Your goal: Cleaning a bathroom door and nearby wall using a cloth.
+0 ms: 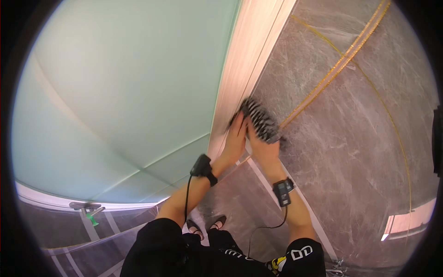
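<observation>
Left to right, all placed off the pale door frame [249, 51].

Far left of frame, low: metal handle [85, 205], green bit [93, 220] hanging at it. Filling most of the space left of frame: pale green panel [129, 87], bordering the frame's left edge.

Below frame, toward the wearer: two dark shoes [195, 228], near each other. Left of frame's lower end: black wrist unit [201, 165] on left forearm, cable down.

Left hand [235, 141]: over the frame's lower part, fingers pointing up along it, at the upper-left end of a striped brush-like thing [262, 119]. That thing sits at the frame's right edge, one end overlapping the edge, rest over the stone-look wall [332, 152]. Black and grey, blurred; exact kind unclear. Long axis runs upper left to lower right, crosswise to the frame's lean. It lies just beyond the hands; both touch it, neither clearly nearer.

Right hand [265, 150]: right of frame, at the thing's lower-right half. Hands close together, both on the thing; fingers partly hidden, so can't tell how tightly either closes.

Right of frame: second wrist unit [282, 191] on right forearm; gold-edged strip [340, 63] slanting up and away; thin gold line [402, 150]; farthest right, low, bright patch [408, 219].
</observation>
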Motion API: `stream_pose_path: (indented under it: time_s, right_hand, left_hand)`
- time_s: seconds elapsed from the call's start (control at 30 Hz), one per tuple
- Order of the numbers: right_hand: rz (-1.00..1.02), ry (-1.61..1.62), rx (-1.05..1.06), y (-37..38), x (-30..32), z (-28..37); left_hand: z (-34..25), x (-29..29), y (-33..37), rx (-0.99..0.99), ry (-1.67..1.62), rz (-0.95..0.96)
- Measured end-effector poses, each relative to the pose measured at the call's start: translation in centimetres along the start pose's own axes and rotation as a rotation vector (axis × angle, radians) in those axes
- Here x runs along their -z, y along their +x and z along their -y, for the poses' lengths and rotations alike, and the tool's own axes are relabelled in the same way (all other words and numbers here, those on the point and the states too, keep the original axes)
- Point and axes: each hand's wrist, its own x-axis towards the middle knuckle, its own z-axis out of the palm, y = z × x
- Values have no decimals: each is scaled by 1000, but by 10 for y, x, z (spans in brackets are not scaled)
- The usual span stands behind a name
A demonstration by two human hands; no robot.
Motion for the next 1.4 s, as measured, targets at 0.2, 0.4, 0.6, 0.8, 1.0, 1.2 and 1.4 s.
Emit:
stream_pose_path:
  time_s: [0.2,0.4,0.6,0.8,1.0,1.2,1.4]
  right_hand:
    - [495,232,-281,-86,-79,18]
    - [642,72,61,-143,-103,2]
    - [92,-3,-122,-83,44,-4]
    - [-299,-512,-228,26,132,-33]
    - [-30,-278,-292,-55,41,-42]
    - [116,125,-336,-111,21,-29]
    - [-132,-415,-63,-10,91,-53]
  left_hand:
    - [13,-38,-114,512,-215,72]
    - [-7,-75,-171,973,-514,28]
    - [-82,-12,-65,264,-197,95]
    - [-146,39,138,-413,263,11]
    - [-110,14,69,-547,574,385]
    - [-79,9,-3,-556,600,733]
    - [-120,30,101,-664,625,428]
